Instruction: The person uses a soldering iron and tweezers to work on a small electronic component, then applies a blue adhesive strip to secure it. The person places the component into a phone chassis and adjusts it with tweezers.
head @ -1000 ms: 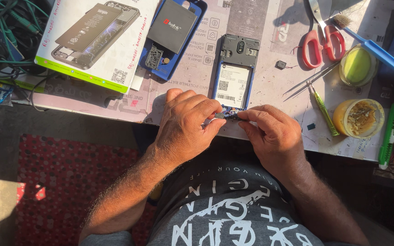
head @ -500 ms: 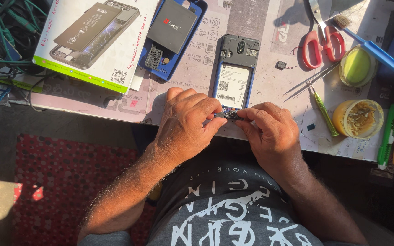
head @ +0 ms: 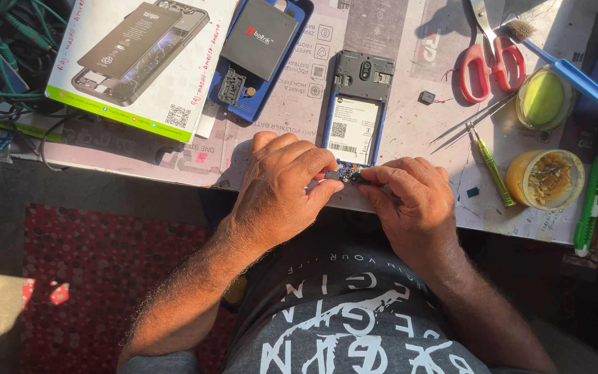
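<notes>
An opened phone point(head: 356, 111) with its back cover off lies face down on the work mat, its bottom end at the table's front edge. My left hand point(head: 278, 190) and my right hand point(head: 413, 201) meet at that bottom end. Both pinch a small dark part point(head: 344, 175) between thumb and fingertips, right over the exposed blue board. The fingers hide most of the part.
A blue phone back cover point(head: 261, 66) with a black battery point(head: 259, 38) on it lies beside a white product box point(head: 133, 59). Red scissors point(head: 486, 59), tweezers point(head: 472, 125), a green screwdriver point(head: 493, 170), a brush point(head: 569, 69) and two round tins point(head: 545, 179) sit right. Cables point(head: 1, 62) lie left.
Both hands stay at the phone's bottom end. The fingertips have shifted slightly around the small part; nothing else moved.
</notes>
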